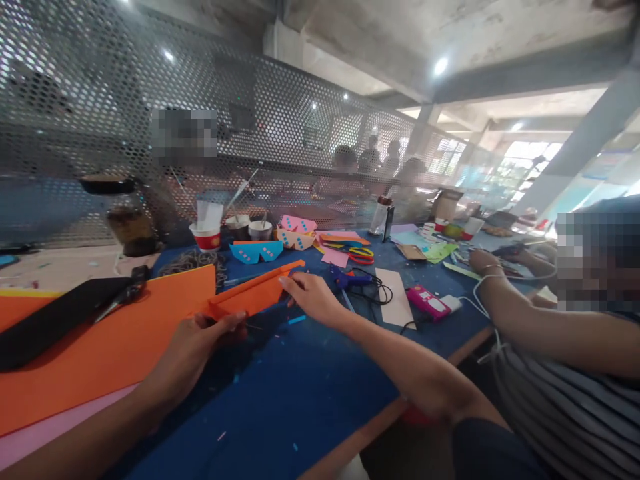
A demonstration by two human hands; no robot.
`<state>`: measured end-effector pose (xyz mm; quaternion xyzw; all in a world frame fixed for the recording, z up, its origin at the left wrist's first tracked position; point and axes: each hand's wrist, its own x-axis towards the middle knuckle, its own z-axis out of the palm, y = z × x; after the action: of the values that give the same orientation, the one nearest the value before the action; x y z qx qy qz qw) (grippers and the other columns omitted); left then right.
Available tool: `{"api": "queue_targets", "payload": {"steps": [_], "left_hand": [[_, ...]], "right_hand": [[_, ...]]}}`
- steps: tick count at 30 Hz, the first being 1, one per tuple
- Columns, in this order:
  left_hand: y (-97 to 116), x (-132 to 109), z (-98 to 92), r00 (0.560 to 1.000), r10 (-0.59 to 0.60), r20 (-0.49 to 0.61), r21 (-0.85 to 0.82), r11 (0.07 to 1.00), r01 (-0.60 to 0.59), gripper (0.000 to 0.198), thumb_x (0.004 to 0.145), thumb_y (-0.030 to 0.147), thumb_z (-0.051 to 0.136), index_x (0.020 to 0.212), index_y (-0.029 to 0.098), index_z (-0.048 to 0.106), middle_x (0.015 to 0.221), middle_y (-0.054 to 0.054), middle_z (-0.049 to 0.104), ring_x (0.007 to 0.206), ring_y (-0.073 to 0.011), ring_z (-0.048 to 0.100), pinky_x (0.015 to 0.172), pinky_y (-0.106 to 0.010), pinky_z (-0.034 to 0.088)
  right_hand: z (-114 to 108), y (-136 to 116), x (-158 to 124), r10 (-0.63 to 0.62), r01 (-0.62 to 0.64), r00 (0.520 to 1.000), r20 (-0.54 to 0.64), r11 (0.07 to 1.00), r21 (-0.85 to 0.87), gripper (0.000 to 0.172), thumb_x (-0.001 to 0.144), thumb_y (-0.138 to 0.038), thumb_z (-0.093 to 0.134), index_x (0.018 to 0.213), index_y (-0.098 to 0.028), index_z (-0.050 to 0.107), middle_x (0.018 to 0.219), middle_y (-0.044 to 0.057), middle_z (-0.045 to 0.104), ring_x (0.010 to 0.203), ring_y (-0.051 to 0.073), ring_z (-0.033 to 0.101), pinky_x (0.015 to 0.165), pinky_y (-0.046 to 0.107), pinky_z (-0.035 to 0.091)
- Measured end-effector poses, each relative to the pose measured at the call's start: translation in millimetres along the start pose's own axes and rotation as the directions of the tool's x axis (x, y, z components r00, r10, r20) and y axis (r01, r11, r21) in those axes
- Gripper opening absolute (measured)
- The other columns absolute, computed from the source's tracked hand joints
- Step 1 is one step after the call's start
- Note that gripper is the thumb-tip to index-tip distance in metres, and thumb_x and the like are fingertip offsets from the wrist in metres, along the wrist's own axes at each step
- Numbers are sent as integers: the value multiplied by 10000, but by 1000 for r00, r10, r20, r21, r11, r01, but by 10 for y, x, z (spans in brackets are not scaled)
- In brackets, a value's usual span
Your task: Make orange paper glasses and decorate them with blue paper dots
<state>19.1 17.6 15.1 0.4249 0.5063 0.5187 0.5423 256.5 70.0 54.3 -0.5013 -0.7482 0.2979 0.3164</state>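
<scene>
A folded strip of orange paper [255, 293] is stretched between both hands above the blue tabletop [280, 387]. My left hand [207, 340] pinches its near left end, thumb on top. At the far right end, my right hand [305, 293] closes its fingers on the paper; some fingertips are hidden. Just beyond the strip stands a blue paper mask [257, 251] with small squares stuck on it. To the left lie large orange sheets [165, 320], with scissors [123, 293] and a black flat object [55, 320] on top. A blue glue gun [350, 279] rests right of my right hand.
Pink and peach paper masks [296, 239], paper cups [206, 235] and a glass jar [127, 223] line the back, before a perforated metal screen [280, 120]. Yellow-handled scissors [361, 255] and a pink box [429, 303] lie to the right. A co-worker's arm [525, 307] reaches over the table.
</scene>
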Motion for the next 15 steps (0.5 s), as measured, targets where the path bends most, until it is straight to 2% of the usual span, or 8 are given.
{"api": "queue_targets", "payload": {"steps": [2, 4, 6, 8, 10, 12, 15], "left_hand": [[14, -4, 1, 1000, 4, 13, -3, 1000, -4, 383, 607, 468, 1034, 737, 177, 823, 754, -67, 796, 736, -231, 759, 755, -310, 672], [20, -8, -2, 1000, 8, 23, -3, 1000, -8, 424, 601, 519, 1030, 738, 174, 825, 762, -63, 795, 743, -230, 755, 765, -318, 675], [13, -6, -6, 1000, 14, 27, 4, 1000, -14, 432, 614, 544, 1020, 745, 179, 828, 767, -64, 796, 745, -234, 754, 775, -332, 676], [-7, 3, -10, 999, 23, 26, 20, 1000, -23, 400, 634, 530, 1013, 743, 191, 829, 753, -61, 793, 751, -245, 759, 779, -338, 673], [-29, 14, -15, 999, 30, 18, 43, 999, -31, 362, 646, 502, 1009, 720, 203, 820, 740, -63, 793, 756, -256, 769, 759, -329, 665], [-42, 23, -19, 1000, 30, 10, 70, 997, -30, 355, 653, 498, 1005, 697, 203, 813, 736, -75, 799, 753, -263, 778, 727, -313, 652], [-32, 15, -18, 1000, 17, 4, 120, 993, -17, 383, 677, 530, 981, 687, 189, 810, 753, -104, 813, 766, -274, 793, 724, -309, 641]], "right_hand": [[-224, 21, 90, -5, -4, 998, -69, 991, -137, 282, 1094, -469, 643, 1040, -213, 747, 999, 54, 814, 921, 205, 764, 821, 274, 530], [-529, 90, 205, -1, -32, 993, -120, 964, -265, 203, 1084, -404, 670, 1160, -230, 746, 1164, 50, 804, 1110, 221, 746, 966, 301, 529], [-880, 220, 320, 57, -113, 987, -153, 918, -381, 230, 1118, -380, 614, 1204, -211, 744, 1211, 67, 785, 1154, 237, 732, 1029, 366, 549], [-1218, 402, 409, 148, -224, 970, -191, 845, -485, 331, 1079, -408, 692, 1311, -172, 702, 1320, 104, 724, 1155, 266, 725, 1003, 483, 614], [-1486, 608, 453, 233, -316, 948, -214, 758, -571, 383, 1068, -393, 714, 1390, -191, 668, 1404, 116, 681, 1183, 276, 714, 995, 490, 631], [-1652, 808, 457, 296, -376, 926, -233, 672, -638, 397, 1063, -390, 722, 1398, -185, 662, 1404, 120, 680, 1186, 279, 714, 992, 492, 632], [-1724, 1056, 443, 343, -396, 911, -229, 573, -717, 402, 1062, -390, 723, 1399, -180, 661, 1404, 123, 679, 1185, 280, 714, 993, 494, 632]]}}
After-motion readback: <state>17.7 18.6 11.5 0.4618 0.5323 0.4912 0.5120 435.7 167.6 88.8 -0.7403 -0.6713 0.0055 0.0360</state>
